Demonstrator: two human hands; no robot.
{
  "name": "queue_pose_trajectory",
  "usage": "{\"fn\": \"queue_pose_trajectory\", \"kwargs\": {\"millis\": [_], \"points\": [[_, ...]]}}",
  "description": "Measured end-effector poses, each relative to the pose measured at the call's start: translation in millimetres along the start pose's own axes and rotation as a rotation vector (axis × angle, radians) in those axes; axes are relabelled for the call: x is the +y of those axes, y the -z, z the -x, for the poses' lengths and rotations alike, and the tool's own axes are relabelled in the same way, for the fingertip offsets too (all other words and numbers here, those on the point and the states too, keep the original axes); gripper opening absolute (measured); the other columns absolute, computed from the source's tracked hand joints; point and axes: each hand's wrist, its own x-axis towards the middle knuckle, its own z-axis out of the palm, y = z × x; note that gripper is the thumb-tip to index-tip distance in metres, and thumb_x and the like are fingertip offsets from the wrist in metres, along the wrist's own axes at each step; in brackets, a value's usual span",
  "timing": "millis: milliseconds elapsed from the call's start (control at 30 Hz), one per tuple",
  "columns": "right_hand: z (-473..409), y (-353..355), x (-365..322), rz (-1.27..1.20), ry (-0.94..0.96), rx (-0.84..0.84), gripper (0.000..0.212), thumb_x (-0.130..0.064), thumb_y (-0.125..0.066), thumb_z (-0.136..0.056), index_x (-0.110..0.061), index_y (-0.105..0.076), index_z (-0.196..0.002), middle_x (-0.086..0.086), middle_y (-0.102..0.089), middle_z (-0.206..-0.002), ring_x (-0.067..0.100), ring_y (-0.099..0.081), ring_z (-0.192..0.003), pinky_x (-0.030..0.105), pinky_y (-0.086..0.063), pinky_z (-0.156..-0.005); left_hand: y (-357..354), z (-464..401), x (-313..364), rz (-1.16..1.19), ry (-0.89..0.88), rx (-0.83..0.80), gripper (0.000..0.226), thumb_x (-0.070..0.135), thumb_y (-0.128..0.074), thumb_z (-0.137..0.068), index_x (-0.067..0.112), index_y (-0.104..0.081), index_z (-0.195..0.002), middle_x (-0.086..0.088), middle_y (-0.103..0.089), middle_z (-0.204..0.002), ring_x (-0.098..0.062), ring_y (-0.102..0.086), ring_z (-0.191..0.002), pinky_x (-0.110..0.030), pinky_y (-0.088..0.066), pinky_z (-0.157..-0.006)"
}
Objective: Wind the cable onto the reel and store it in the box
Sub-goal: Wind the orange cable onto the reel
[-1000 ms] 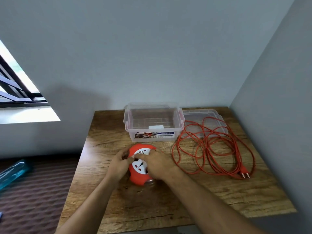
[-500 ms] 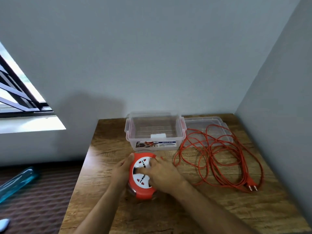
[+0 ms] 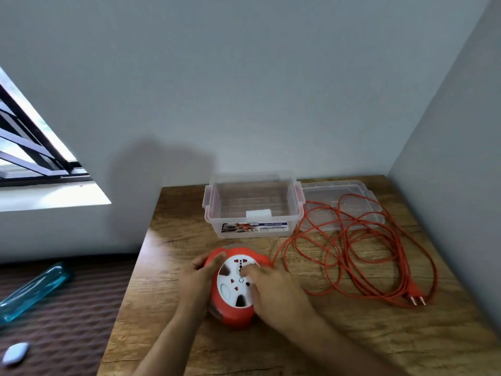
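Orange plastic with a round white socket face, the reel (image 3: 235, 287) sits on the wooden table (image 3: 352, 335) between the two hands, its face tilted up toward the person. The left hand (image 3: 199, 278) wraps the reel's left rim, fingers curled over the top edge. The right hand (image 3: 273, 291) lies on the white face, fingers bent and pressing on it, palm covering the right side.

From the reel's upper right the orange cable (image 3: 360, 251) runs off to the right of the right hand and sprawls in loose, overlapping loops, stretched mostly from the far side of the table toward the near right. Its two-pin plug (image 3: 414, 295) lies at the near right end, pins pointing toward the person.

Beyond the hands stands the clear box (image 3: 253, 210), open, long side facing the person. Its lid (image 3: 341, 202) lies flat just to the right, partly under the cable loops.

Bare table shows left of the left hand up to the edge, and near the forearms. Walls close off the far and right sides.
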Motion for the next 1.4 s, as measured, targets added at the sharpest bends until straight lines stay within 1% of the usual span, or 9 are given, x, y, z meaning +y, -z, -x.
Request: {"fn": "queue_pose_trajectory", "kwargs": {"millis": [133, 300, 467, 700, 867, 1000, 1133, 1233, 1400], "points": [[-15.7, 18.1, 12.4, 0.326, 0.414, -0.124, 0.054, -0.018, -0.057, -0.094, -0.038, -0.038, -0.141, 0.014, -0.035, -0.149, 0.038, -0.051, -0.120, 0.047, -0.052, -0.078, -0.3, -5.7, 6.4, -0.041, 0.021, -0.027, 0.024, 0.031, -0.084, -0.084, 0.018, -0.078, -0.104, -0.008, -0.085, -0.088, -0.030, -0.082, -0.075, -0.039, -0.065, -0.059], [-42.6, 32.2, 27.8, 0.471, 0.680, -0.224, 0.065, -0.018, -0.071, -0.085, -0.039, -0.040, -0.138, 0.013, -0.031, -0.153, 0.039, -0.048, -0.126, 0.051, -0.054, -0.085, 5.1, -14.7, 18.9, -0.149, 0.013, -0.066, 0.014, 0.030, -0.083, -0.085, 0.019, -0.080, -0.093, -0.001, -0.084, -0.077, -0.021, -0.081, -0.065, -0.026, -0.060, -0.048], [-53.1, 34.1, 33.5, 0.598, 0.835, -0.302, 0.064, -0.021, -0.072, -0.084, -0.041, -0.041, -0.136, 0.018, -0.027, -0.151, 0.039, -0.061, -0.101, 0.047, -0.058, -0.067, 5.1, -25.3, 26.3, -0.238, 0.040, -0.099, 0.019, 0.035, -0.085, -0.083, 0.020, -0.080, -0.094, -0.002, -0.084, -0.078, -0.022, -0.081, -0.067, -0.030, -0.062, -0.051], [-59.9, 20.5, 24.9, 0.643, 0.821, -0.292, 0.069, -0.030, -0.081, -0.077, -0.041, -0.048, -0.137, 0.017, -0.029, -0.154, 0.041, -0.062, -0.106, 0.051, -0.059, -0.071, -2.7, -29.1, 25.2, -0.215, 0.040, -0.093, 0.015, 0.036, -0.084, -0.084, 0.027, -0.076, -0.094, 0.005, -0.082, -0.072, -0.019, -0.081, -0.064, -0.030, -0.061, -0.050], [-55.7, 12.9, 21.5, 0.505, 0.591, -0.105, 0.069, -0.046, -0.063, -0.087, -0.043, -0.028, -0.147, 0.015, -0.062, -0.121, 0.027, -0.065, -0.083, 0.025, -0.035, -0.047, -1.8, -25.7, 24.0, -0.080, 0.063, -0.060, 0.015, 0.029, -0.085, -0.083, 0.024, -0.075, -0.093, 0.003, -0.082, -0.071, -0.021, -0.080, -0.061, -0.028, -0.059, -0.043], [-31.3, -7.9, -2.6, -0.069, -0.107, 0.081, 0.069, -0.069, -0.056, -0.075, -0.041, -0.035, -0.134, 0.000, -0.067, -0.113, 0.026, -0.066, -0.097, 0.037, -0.050, -0.078, -11.1, -15.2, 21.4, -0.024, 0.020, -0.055, 0.031, 0.029, -0.089, -0.077, 0.018, -0.081, -0.104, -0.006, -0.085, -0.087, -0.031, -0.082, -0.078, -0.046, -0.067, -0.065], [-16.6, -16.0, -16.8, -0.713, -0.508, 0.062, 0.048, -0.050, -0.062, -0.089, -0.034, -0.039, -0.127, -0.005, -0.066, -0.102, 0.016, -0.072, -0.065, 0.031, -0.058, -0.048, -12.2, -6.2, 17.9, 0.036, 0.009, -0.005, 0.028, 0.029, -0.089, -0.077, 0.019, -0.079, -0.102, -0.005, -0.084, -0.083, -0.029, -0.082, -0.070, -0.036, -0.063, -0.051], [-8.0, 0.8, -4.7, -0.183, -0.177, 0.037, 0.042, -0.038, -0.056, -0.095, -0.037, -0.034, -0.131, 0.003, -0.069, -0.108, 0.018, -0.070, -0.071, 0.025, -0.048, -0.048, -9.0, -2.8, 16.8, 0.050, 0.033, 0.011, 0.029, 0.031, -0.089, -0.077, 0.021, -0.077, -0.102, -0.003, -0.084, -0.082, -0.028, -0.082, -0.070, -0.034, -0.063, -0.050], [-11.6, 21.0, 26.2, 0.427, 0.588, -0.031, 0.049, -0.023, -0.067, -0.090, -0.031, -0.047, -0.134, 0.020, -0.045, -0.143, 0.039, -0.058, -0.112, 0.049, -0.058, -0.073, -9.0, -3.1, 22.8, -0.023, 0.061, -0.031, 0.031, 0.034, -0.088, -0.078, 0.021, -0.077, -0.104, -0.007, -0.085, -0.086, -0.032, -0.082, -0.074, -0.043, -0.065, -0.057]]}}
